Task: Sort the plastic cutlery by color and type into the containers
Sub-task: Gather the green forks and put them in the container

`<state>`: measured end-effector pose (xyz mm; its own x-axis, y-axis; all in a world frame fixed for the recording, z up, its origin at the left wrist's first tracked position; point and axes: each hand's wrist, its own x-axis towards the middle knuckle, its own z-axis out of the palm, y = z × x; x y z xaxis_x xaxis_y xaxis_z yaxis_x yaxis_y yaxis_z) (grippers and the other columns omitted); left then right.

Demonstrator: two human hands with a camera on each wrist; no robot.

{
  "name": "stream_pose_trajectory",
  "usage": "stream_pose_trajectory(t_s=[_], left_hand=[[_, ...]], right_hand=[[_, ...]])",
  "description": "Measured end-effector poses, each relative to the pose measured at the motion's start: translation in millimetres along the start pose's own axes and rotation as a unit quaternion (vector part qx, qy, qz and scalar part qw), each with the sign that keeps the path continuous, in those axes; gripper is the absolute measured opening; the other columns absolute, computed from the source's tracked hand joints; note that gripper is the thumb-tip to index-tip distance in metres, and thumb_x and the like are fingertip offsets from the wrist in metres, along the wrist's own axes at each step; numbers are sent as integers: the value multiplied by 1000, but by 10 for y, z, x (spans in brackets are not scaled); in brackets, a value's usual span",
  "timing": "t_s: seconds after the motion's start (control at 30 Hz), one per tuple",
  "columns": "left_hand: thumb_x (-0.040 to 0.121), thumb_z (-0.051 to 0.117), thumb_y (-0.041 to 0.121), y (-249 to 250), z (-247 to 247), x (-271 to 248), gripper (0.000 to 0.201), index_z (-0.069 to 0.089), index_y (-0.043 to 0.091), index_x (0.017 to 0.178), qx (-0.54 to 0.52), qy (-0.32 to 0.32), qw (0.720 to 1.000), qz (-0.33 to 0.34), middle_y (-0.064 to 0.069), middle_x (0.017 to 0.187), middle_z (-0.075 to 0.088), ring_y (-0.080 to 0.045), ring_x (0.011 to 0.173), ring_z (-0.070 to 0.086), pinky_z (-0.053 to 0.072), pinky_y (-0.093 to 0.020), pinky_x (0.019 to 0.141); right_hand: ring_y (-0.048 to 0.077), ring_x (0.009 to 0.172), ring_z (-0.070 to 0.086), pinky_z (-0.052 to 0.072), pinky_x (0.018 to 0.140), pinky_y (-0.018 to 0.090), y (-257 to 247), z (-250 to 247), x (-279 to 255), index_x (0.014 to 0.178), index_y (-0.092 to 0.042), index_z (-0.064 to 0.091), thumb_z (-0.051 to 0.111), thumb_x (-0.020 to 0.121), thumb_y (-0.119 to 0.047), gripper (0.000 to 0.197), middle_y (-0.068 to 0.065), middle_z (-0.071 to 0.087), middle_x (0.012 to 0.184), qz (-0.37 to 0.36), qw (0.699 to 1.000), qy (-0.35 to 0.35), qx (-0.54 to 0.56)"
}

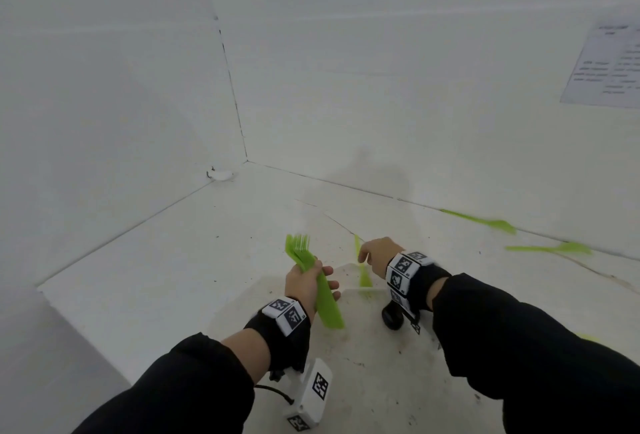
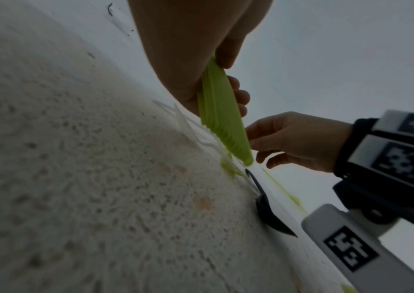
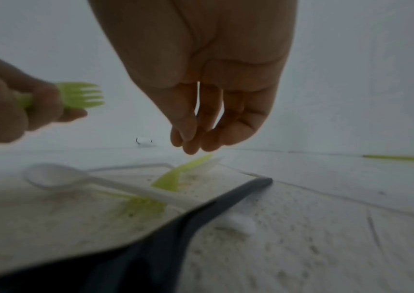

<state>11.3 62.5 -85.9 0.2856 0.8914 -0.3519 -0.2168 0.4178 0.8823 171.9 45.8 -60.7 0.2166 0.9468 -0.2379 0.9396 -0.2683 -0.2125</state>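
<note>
The right hand (image 3: pixel 200 83) hung directly above a green utensil (image 3: pixel 175 174) on the counter (image 1: pixel 173 260), its grip loosely together, pinching nothing. The utensil's long axis ran away from the person. The left hand (image 1: pixel 306 281) beside it clutched a green fork bundle (image 1: pixel 311 281).

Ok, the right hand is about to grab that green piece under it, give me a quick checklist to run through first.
1. Left hand grips the bundle of green forks firmly: ok.
2. Right hand is free, fingers loose: ok.
3. Right fingertips sit just above the green piece, not touching: ok.
4. Green piece clear of the white spoon: cannot tell; they lie close together.
5. It is a fork like the bundle: cannot tell, too blurred.
6. A container within reach: cannot tell, none in view.
</note>
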Motion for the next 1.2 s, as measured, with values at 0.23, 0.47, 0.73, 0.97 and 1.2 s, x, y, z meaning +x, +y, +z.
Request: stream_pose_trajectory(t_s=[0.23, 0.47, 0.73, 0.97, 1.2], left_hand=[[99, 44, 10, 3, 47, 13, 10, 48, 8, 89, 8, -5, 1000, -6, -11, 77, 55, -25, 55, 51, 50, -29, 44], [99, 44, 9, -39, 114, 4, 10, 48, 7, 90, -1, -10, 1000, -13, -11, 76, 55, -24, 53, 50, 50, -28, 43], [99, 44, 10, -108, 202, -36, 8, 48, 7, 93, 2, -25, 999, -20, -11, 77, 55, -24, 54, 50, 49, -28, 43], [98, 45, 11, -202, 341, -110, 8, 49, 8, 92, 17, -45, 999, -25, -11, 78, 55, -25, 56, 51, 49, -30, 47], [99, 43, 9, -324, 634, -218, 15, 49, 9, 85, 1, -60, 998, -20, -10, 80, 49, -25, 59, 52, 50, -27, 39]], right_hand=[[24, 98, 51, 37, 75, 32, -9, -20, 134, 110, -12, 57, 51, 83, -13, 27, 4, 50, 108, -26, 990, -70, -116], [22, 119, 43, 37, 92, 33, 218, -44, 83, 112, -21, 58, 55, 90, -17, 22, -1, 46, 129, -74, 975, -29, -207], [19, 112, 49, 31, 97, 31, 535, -353, -82, 109, -25, 59, 56, 89, -22, 20, -2, 58, 114, 33, 981, 16, -193], [29, 99, 62, 48, 75, 32, 853, -422, -428, 107, -9, 58, 52, 85, -10, 23, 9, 59, 114, 107, 982, 17, -153], [27, 115, 53, 40, 90, 27, 824, -380, -706, 120, -5, 57, 42, 96, -10, 29, 12, 58, 123, 138, 973, 158, 92]])
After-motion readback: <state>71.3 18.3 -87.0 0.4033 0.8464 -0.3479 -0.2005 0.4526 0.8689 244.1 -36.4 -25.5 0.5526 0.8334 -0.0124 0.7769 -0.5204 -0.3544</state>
